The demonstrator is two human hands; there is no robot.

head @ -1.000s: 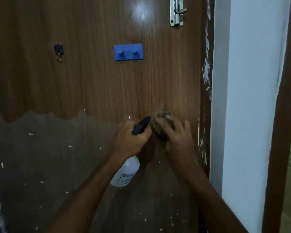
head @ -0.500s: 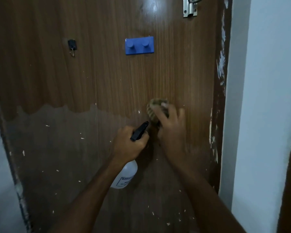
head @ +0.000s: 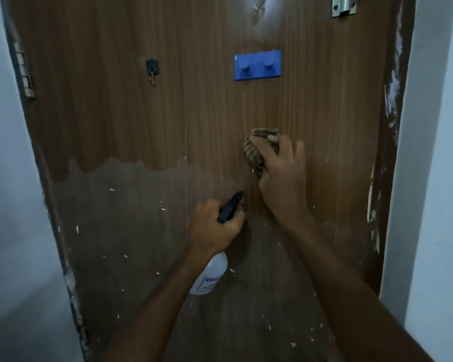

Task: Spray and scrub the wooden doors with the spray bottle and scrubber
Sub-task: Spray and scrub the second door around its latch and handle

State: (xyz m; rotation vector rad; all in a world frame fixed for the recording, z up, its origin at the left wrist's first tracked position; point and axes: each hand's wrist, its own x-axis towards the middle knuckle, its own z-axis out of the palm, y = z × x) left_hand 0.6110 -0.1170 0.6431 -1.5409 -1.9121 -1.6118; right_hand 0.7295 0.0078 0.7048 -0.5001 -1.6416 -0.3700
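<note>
- My left hand [head: 215,226] stays clamped round the spray bottle [head: 211,274], nozzle facing the wooden door [head: 194,121], low and centre.
- My right hand [head: 281,176] has carried the scrubber [head: 256,150] higher, above the dull patch, fingers pressing it flat to the wood.
- I judge scrubbing is working upward; the top remains.

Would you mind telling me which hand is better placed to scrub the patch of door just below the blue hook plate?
The right hand. It already presses the scrubber against the door just under the blue hook plate. The left hand sits lower, gripping the spray bottle.
</note>
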